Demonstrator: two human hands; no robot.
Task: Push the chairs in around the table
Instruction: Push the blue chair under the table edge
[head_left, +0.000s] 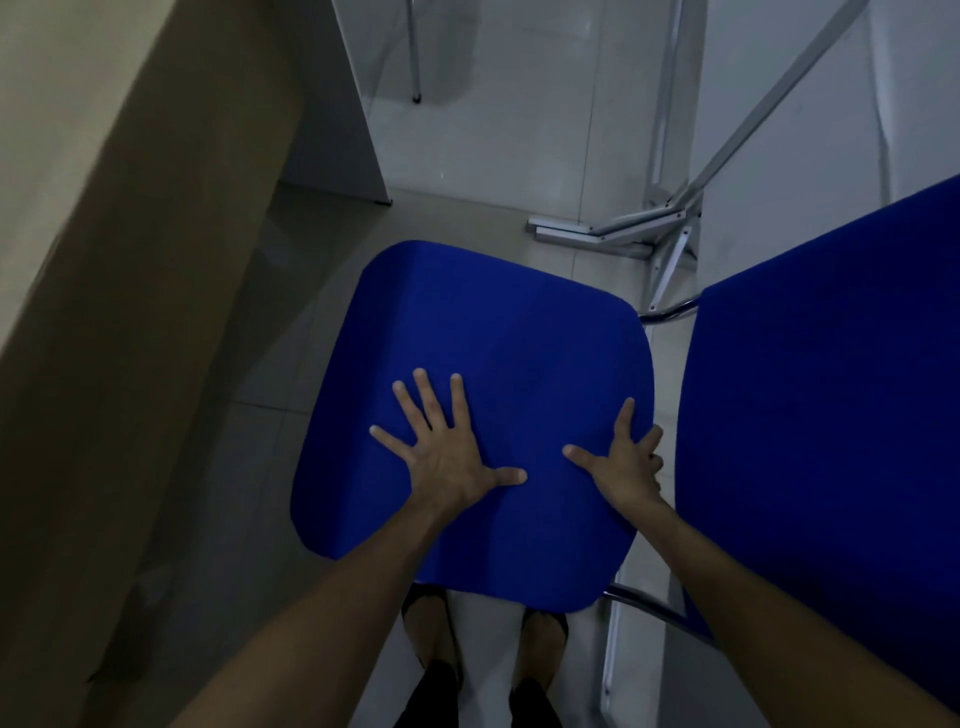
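Note:
A blue padded chair seat (493, 364) fills the middle of the view, seen from above. My left hand (447, 452) lies flat on the seat with its fingers spread and holds nothing. My right hand (626, 462) is at the seat's right edge, with thumb and forefinger on top and the other fingers curled over the edge. A second blue padded panel (831, 415), joined to the seat by chrome tubes (654, 605), stands close on the right and looks like the backrest. The beige table top (104, 260) runs along the left, apart from the seat.
A white panel leg (353, 130) of the table stands on the tiled floor beyond the seat. A grey metal folding frame (613, 234) rests on the floor at the upper right. A thin chrome leg (414, 62) is farther back. My feet (431, 634) are under the seat's near edge.

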